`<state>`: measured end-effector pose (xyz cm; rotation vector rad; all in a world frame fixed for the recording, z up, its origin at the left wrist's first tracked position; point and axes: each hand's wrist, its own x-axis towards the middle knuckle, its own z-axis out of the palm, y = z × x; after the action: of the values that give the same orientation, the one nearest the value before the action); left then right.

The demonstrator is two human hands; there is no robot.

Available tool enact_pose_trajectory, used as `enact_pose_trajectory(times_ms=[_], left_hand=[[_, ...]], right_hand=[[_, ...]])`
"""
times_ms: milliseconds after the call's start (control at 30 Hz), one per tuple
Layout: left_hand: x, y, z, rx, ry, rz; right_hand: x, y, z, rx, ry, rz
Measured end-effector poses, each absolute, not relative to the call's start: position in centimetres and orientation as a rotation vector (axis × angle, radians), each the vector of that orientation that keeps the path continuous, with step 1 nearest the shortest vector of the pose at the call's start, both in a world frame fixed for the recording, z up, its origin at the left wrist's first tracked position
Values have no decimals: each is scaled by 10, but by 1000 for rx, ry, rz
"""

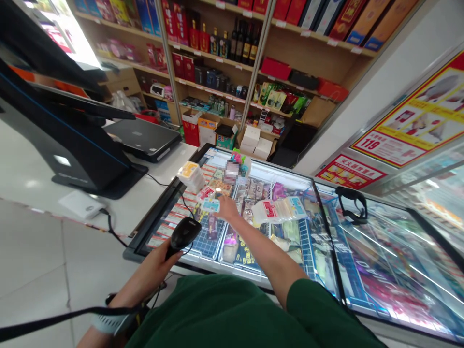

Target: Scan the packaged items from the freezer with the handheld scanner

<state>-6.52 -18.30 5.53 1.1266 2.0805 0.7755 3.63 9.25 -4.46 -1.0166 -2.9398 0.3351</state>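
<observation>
My left hand (159, 261) is wrapped round the handle of a black barcode scanner (186, 232), which is held above the near left edge of the glass-topped freezer (139, 244). My right hand (227, 209) reaches over the glass, its fingers closed on the edge of a small blue-and-white labelled packet (210, 205). A red-labelled packet (205, 194) lies just beyond it. Left of these stands a stack of white packs (191, 177) with a yellow label on top. To the right of my right hand, clear packs with red and blue labels (279, 209) rest on the glass.
A black checkout terminal (83, 145) and a closed dark laptop-like device (145, 137) stand on the white counter (159, 171) at left. The scanner's cable (183, 198) runs over the glass. A black freezer handle (351, 205) is at right. Stocked shelves (213, 63) line the back.
</observation>
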Motion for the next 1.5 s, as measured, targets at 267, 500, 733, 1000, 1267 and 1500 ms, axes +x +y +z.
enact_pose_trajectory(times_ms=[267, 500, 733, 1000, 1267, 1500], left_hand=[[-51, -164, 74, 1227, 2005, 718], [-18, -142, 86, 1343, 1875, 649], [12, -126, 89, 1502, 1741, 604], [23, -122, 95, 1589, 1725, 605], [21, -122, 95, 1605, 1717, 587], [22, -119, 92, 1587, 1711, 551]], right_hand=[[109, 43, -38, -1240, -2442, 421], [159, 16, -6, -1338, -2236, 218], [189, 6, 8, -1418, -2109, 74], [199, 1, 12, -1444, -2073, 24], [199, 3, 13, -1415, -2082, 28], [199, 6, 9, -1331, -2033, -20]])
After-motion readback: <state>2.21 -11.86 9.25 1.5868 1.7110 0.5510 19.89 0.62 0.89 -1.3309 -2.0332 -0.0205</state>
